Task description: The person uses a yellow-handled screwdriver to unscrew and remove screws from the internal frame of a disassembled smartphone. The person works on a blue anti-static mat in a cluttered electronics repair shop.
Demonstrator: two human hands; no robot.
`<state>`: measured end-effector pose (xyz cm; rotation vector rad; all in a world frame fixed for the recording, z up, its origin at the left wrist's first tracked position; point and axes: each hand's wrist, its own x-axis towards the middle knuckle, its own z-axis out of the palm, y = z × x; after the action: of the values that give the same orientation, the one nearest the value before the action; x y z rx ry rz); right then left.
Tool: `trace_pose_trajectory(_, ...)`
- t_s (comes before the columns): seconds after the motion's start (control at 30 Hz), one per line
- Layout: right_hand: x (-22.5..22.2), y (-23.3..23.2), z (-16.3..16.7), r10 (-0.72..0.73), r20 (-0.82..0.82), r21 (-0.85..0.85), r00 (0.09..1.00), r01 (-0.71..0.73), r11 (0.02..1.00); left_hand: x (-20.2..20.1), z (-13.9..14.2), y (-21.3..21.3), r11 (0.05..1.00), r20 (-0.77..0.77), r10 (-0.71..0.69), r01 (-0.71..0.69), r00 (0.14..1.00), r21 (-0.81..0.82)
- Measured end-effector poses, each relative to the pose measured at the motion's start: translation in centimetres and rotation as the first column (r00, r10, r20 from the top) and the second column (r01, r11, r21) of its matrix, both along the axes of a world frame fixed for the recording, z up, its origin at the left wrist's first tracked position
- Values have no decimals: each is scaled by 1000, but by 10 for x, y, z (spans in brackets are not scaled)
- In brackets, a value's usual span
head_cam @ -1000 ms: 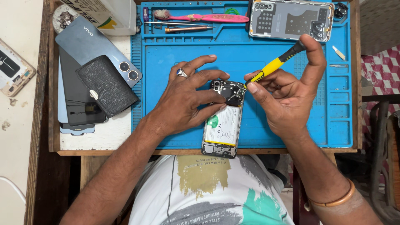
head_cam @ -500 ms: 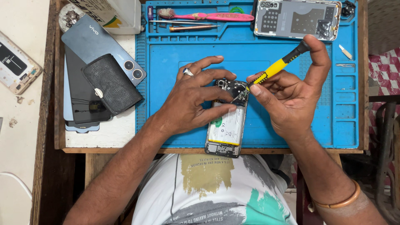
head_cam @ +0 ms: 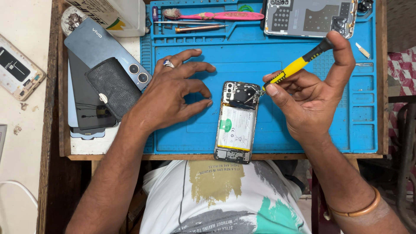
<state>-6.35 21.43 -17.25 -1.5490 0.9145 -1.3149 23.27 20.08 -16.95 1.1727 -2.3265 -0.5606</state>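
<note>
An opened phone (head_cam: 236, 122) with its back off lies on the blue repair mat (head_cam: 346, 125), battery and circuit board showing. My right hand (head_cam: 313, 97) holds a yellow-and-black screwdriver (head_cam: 298, 65) whose tip touches the phone's upper right corner. My left hand (head_cam: 171, 93), wearing a ring, hovers with fingers spread just left of the phone and is not touching it.
A removed phone back cover (head_cam: 310, 17) lies at the mat's top right. A pink toothbrush (head_cam: 216, 15) and a thin tool (head_cam: 199, 29) sit in the top tray. Stacked phones (head_cam: 102, 45) and a black pouch (head_cam: 113, 86) rest left of the mat. Another phone part (head_cam: 17, 67) lies far left.
My left hand has lifted off the phone and pulled back to the left, uncovering it. The right hand keeps the screwdriver at the phone's top corner.
</note>
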Motion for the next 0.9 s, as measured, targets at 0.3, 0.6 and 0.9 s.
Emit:
trace_pose_trajectory(0.3, 3, 0, 9, -42, 77, -6, 996, 43, 999, 3, 2, 1, 999, -35, -13, 14, 999, 42)
trace_pose_trajectory(0.6, -7, 1, 2, -114, 48, 77, 992, 110, 991, -33, 6, -6, 990, -42, -104, 108, 994, 94)
trace_pose_trajectory(0.9, -6, 4, -11, -24, -241, -272, 970, -44, 961, -42, -5, -10, 999, -120, 16, -13, 993, 31)
